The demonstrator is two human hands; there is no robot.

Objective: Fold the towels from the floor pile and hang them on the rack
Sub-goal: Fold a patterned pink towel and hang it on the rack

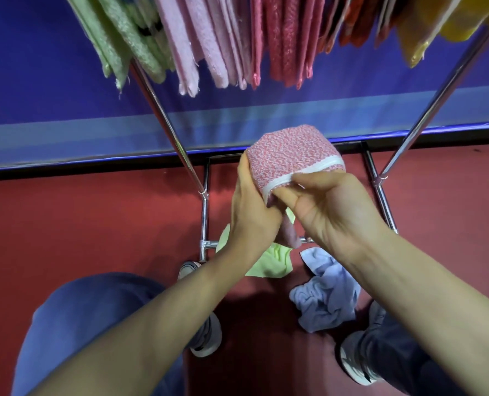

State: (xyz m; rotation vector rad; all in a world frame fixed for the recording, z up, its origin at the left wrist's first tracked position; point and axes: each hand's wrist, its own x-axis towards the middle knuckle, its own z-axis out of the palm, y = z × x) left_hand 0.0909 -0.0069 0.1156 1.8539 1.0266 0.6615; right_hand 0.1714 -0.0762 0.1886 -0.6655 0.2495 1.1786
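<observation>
A pink speckled towel [289, 152] with a white band is held in front of me, folded over into a small bundle. My left hand [252, 212] grips its left side from below. My right hand [332, 207] pinches the white-banded edge between thumb and fingers. A pink tail of the towel hangs down between my hands. On the red floor below lie a light green towel [272, 261] and a crumpled pale blue towel [326, 295]. The metal rack [166, 118] stands ahead, with green, pink, red, orange and yellow towels hanging from its top.
The rack's slanted legs run down left and right [426, 115] to a base frame [204, 224] on the floor. A blue wall panel stands behind it. My knees and grey shoes [206, 335] are at the bottom of the view.
</observation>
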